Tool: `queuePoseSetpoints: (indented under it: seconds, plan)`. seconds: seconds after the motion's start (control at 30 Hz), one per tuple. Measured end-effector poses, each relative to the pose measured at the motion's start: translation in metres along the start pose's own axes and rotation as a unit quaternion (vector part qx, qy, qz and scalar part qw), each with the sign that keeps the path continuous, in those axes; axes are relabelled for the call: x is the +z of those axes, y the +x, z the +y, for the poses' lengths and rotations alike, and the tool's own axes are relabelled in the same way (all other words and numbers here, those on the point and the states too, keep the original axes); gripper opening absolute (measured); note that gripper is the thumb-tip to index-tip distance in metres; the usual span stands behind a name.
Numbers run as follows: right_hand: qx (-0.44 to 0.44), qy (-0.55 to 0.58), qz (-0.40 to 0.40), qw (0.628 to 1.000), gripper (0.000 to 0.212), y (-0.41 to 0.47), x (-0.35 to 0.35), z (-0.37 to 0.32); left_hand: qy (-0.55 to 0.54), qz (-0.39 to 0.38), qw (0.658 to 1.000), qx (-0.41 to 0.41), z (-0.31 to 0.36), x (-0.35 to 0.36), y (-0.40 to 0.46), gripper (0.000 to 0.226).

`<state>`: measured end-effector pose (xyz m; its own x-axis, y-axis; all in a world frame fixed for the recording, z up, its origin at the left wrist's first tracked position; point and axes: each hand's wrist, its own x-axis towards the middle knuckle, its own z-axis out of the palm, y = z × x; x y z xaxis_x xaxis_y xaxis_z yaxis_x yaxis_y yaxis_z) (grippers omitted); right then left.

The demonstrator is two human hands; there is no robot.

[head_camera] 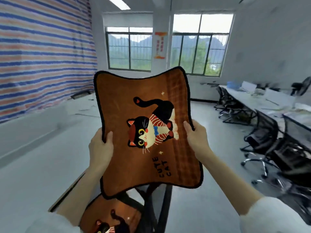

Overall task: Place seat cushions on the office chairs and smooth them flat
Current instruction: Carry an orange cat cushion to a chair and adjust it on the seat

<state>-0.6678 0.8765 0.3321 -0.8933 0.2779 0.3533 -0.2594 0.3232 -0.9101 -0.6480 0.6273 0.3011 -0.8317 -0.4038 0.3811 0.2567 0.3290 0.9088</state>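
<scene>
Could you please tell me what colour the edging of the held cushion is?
Black, running all round the brown cushion; the head view, the only one, shows it.

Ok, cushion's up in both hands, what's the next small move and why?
Probably carry the cat cushion right toward the black mesh chair. Left hand and right hand grip its side edges in mid-air, and another cushion already lies below.

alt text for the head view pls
Two hands, left hand and right hand, hold up a brown cat cushion by its side edges in an office. A second cushion lies below; black office chairs line desks at right.
</scene>
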Motion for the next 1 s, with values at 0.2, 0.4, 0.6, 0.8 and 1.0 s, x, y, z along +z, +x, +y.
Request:
queuePoseSetpoints:
  seconds: [0.2,0.4,0.6,0.8,1.0]
  plan:
    - [0.002,-0.015,0.061,0.998,0.021,0.131,-0.101,0.063,-0.035,-0.053,0.998,0.024,0.017,0.196,0.056,0.016]
    - [0.018,-0.024,0.086,0.996,0.019,0.258,-0.185,0.108,-0.044,-0.097,0.994,0.035,0.046,0.361,0.113,0.029]
    - [0.049,0.011,0.142,0.989,0.019,0.394,-0.250,0.198,-0.024,-0.139,0.988,0.068,0.053,0.529,0.172,0.030]
    - [0.059,0.008,0.159,0.985,0.019,0.557,-0.302,0.293,-0.018,-0.149,0.986,0.075,0.052,0.700,0.248,0.027]
    - [0.038,0.014,0.135,0.990,0.020,0.743,-0.339,0.352,-0.029,-0.149,0.986,0.069,0.061,0.855,0.347,0.017]
